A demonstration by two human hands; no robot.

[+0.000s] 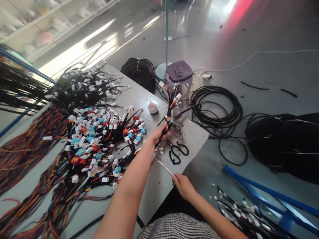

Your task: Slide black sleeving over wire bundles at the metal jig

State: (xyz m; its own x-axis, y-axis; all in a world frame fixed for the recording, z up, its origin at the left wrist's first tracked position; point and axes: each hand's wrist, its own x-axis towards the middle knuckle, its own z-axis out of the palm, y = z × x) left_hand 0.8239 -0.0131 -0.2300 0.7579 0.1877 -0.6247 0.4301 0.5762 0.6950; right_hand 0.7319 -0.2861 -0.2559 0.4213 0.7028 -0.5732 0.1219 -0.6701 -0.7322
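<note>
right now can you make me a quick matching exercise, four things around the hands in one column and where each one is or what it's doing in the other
Column 1
1. left hand
2. right hand
3. black-handled scissors
4. purple-topped stool

Column 2
A. standing on the floor beyond the table
B. lying on the table near its edge
C. gripping a thin metal tool
D. gripping a wire harness that rises above the table

Pairs: 1-D, 2-C, 3-B, 4-A

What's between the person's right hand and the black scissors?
Just bare grey tabletop, seen in the head view, lies between the right hand and the black scissors.
</note>
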